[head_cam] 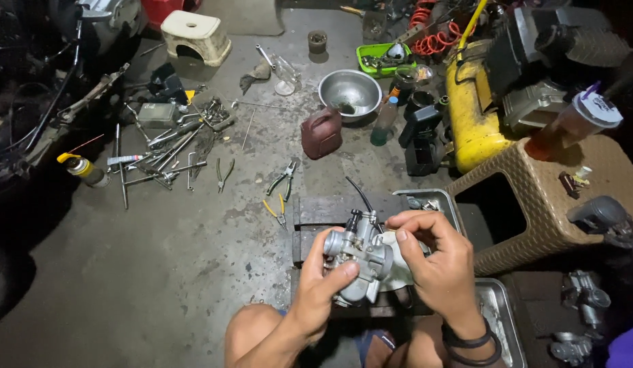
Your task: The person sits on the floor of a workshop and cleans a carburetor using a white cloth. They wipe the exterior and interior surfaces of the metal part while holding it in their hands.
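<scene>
- The left hand [323, 279], rising from the lower centre of the frame, is gripping a silver carburetor [363, 255] from the left, its thumb lying across the metal body.
- The right hand [435, 262] is curling its fingers over the carburetor's right side and is pressing a white cloth [400, 269] against it.
- The carburetor is sitting in the lower centre of the frame, above the knees, with a thin black cable [360, 193] sticking up from its top.
- A metal tray [499, 320] is lying at the lower right, just beside the right wrist.
- Green-handled pliers [283, 178] are lying on the concrete floor [159, 272] at centre frame, with a dark red jug [322, 133] above them.
- A steel bowl [350, 88] is standing at upper centre.
</scene>
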